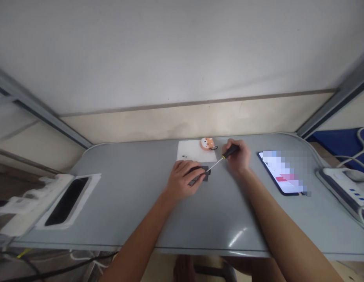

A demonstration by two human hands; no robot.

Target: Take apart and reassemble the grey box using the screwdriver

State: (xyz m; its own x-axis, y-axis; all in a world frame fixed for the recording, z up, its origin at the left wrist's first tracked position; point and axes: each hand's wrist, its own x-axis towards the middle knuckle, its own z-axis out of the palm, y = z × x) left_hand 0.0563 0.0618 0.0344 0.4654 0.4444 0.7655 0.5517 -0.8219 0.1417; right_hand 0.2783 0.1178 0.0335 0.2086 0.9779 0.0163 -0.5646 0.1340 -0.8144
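My left hand (186, 178) is closed over a small dark block-like device (205, 176) and holds it on the grey tabletop. Most of the device lies hidden under my fingers. In my right hand (239, 156) is a screwdriver (229, 152) with a black and yellow handle, my fingers wrapped round it. Its thin metal shaft slants down to the left, and the tip meets the device's right part. Just beyond my left hand lies a white sheet of paper (195, 150) with a few tiny dark pieces (184, 156) on it. An orange and white animal-faced case (207, 143) rests on its far right corner.
A phone with a lit screen (281, 174) lies to the right on the table (125, 203). Further right stands a white power strip (349, 188) with cables. At the left are a dark phone-shaped slab (67, 201) on white paper and a white box-like item (37, 203).
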